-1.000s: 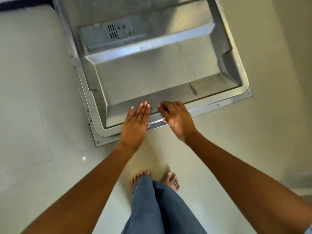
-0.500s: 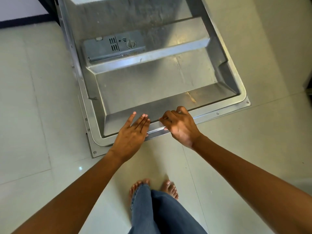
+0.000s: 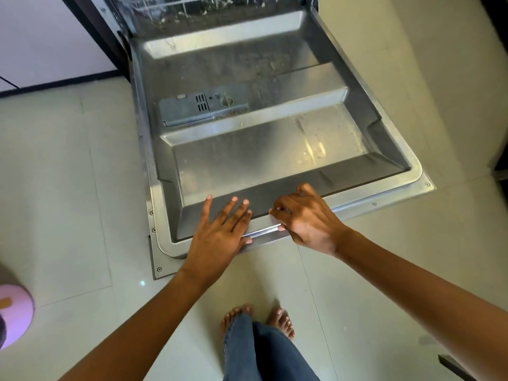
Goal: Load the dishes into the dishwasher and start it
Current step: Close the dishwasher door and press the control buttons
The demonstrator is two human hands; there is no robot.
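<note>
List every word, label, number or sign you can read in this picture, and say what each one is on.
None can be read.
The detergent dispenser on the open dishwasher door carries small marks beside its round cap, too small and blurred to read.
The pink object at the left edge shows an orange mark, not legible as text.

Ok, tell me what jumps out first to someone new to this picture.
The open dishwasher door fills the middle, its steel liner facing up. Both hands are at its near edge: the left hand lies flat on the rim, the right hand curls over it. A pink object sits at the far left, on the floor.
</note>
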